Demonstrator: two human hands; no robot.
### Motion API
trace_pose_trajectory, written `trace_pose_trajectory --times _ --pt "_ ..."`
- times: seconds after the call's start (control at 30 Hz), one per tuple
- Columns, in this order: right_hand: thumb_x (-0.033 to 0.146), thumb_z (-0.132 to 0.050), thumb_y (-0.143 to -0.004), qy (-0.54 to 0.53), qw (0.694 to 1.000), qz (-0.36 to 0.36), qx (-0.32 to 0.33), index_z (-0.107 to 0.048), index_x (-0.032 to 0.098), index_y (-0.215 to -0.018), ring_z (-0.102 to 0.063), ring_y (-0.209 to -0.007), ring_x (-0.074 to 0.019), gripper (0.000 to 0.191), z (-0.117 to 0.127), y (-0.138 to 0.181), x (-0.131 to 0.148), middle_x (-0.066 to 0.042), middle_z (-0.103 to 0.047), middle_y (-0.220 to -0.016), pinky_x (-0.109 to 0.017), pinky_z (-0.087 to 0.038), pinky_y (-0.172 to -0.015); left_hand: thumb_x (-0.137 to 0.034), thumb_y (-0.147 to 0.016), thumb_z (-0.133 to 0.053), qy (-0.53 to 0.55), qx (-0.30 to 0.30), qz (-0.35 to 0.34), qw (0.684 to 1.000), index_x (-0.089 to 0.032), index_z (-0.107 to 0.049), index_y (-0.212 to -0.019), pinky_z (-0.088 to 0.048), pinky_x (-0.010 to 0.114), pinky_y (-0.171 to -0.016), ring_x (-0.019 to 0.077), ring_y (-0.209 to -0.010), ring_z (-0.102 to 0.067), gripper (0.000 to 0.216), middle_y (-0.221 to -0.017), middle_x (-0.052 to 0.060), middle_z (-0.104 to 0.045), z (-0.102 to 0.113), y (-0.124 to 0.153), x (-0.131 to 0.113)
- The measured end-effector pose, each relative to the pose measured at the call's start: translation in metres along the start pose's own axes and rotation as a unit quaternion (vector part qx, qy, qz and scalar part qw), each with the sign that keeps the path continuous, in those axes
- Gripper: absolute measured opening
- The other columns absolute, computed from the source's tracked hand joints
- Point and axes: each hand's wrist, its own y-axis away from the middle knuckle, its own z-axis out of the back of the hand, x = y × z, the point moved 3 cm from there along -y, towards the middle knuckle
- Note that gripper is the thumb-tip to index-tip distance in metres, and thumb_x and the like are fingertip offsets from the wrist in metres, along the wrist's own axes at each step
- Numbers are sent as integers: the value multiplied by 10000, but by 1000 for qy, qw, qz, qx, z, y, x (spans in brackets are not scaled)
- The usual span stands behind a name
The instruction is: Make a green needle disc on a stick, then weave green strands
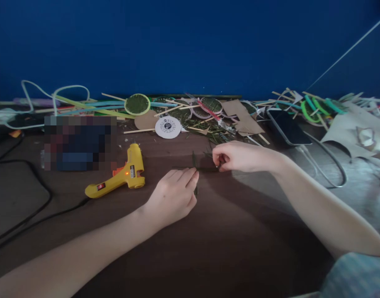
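Note:
Thin dark-green leaf strips [205, 169] lie crossed on the brown tabletop in front of me. My left hand [177, 188] is closed over the crossing, its fingertips together and pressing on the strips. One strip [194, 158] sticks up past these fingers, and its lower end shows below them. On the right, my right hand [228, 157] pinches the end of the sideways strip between thumb and curled fingers. Left of my hands, a yellow glue gun [129, 171] lies on its side with a small orange light lit.
Along the blue wall [190, 45] runs a clutter of wooden sticks, cut leaves and round pieces, among them a white printed disc [168, 127]. A phone [288, 126] with a cable lies at the right. Black cords [47, 198] cross the left side, near a blurred-out object [79, 142].

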Motion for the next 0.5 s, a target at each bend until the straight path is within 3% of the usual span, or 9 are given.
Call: trace_pose_trajectory --times 0.33,0.5 --pt "324 -619 -720 -68 996 38 45 -620 202 -850 -503 -612 -118 179 8 5 0 6 -592 -713 -243 -333 -548 -121 -764 -469 2 2 3 1000 -56 -630 -1045 -507 362 -791 233 -888 -609 331 -1044 128 -655 0 1 0" --pt "313 -607 -720 -125 987 73 73 -625 193 -916 -564 -701 -141 231 4 3 3 -22 -655 -829 -260 -399 -616 -126 -766 -474 2 7 4 1000 -62 -627 -1056 -507 369 -786 239 -890 -608 334 -1046 129 -655 -2 2 0"
